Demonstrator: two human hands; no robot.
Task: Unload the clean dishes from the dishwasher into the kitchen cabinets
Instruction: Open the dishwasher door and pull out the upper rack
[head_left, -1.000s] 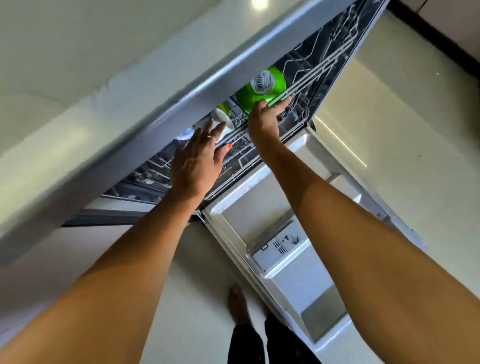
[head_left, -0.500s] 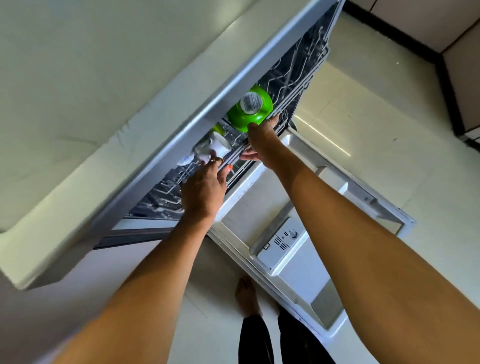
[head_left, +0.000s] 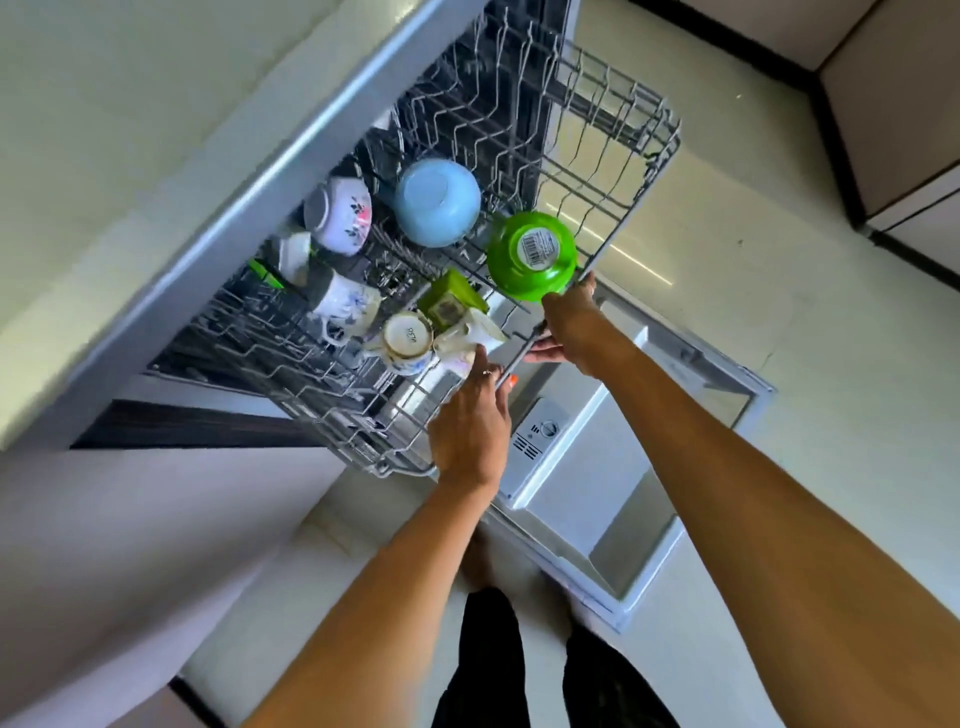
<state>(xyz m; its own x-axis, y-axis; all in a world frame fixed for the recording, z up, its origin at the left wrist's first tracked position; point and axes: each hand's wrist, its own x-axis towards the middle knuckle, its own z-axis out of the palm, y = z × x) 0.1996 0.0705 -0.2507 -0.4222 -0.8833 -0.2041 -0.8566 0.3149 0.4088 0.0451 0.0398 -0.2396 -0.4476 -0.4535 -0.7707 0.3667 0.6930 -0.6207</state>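
The grey wire upper rack (head_left: 618, 130) stands pulled out over the open dishwasher door (head_left: 587, 499). My left hand (head_left: 470, 431) and my right hand (head_left: 569, 325) both grip the rack's front rail. A green bowl (head_left: 532, 257) with a barcode sticker lies upside down just beyond my right hand. A light blue bowl (head_left: 439, 202) sits behind it. A floral white cup (head_left: 340, 215), a blue-patterned mug (head_left: 345, 301), a gold-rimmed cup (head_left: 408, 338), a small green cup (head_left: 449, 304) and a white cup (head_left: 470, 335) fill the rack's near left part.
A pale countertop (head_left: 156, 156) overhangs the dishwasher on the left. The door carries a detergent dispenser (head_left: 540, 434). My legs in black trousers (head_left: 488, 665) and a bare foot stand on the pale floor beside the door. Cabinet fronts (head_left: 893, 104) line the far right.
The rack has slid out from under the counter toward me with both hands on its front rail. Cups and the blue bowl that were hidden are now in view.
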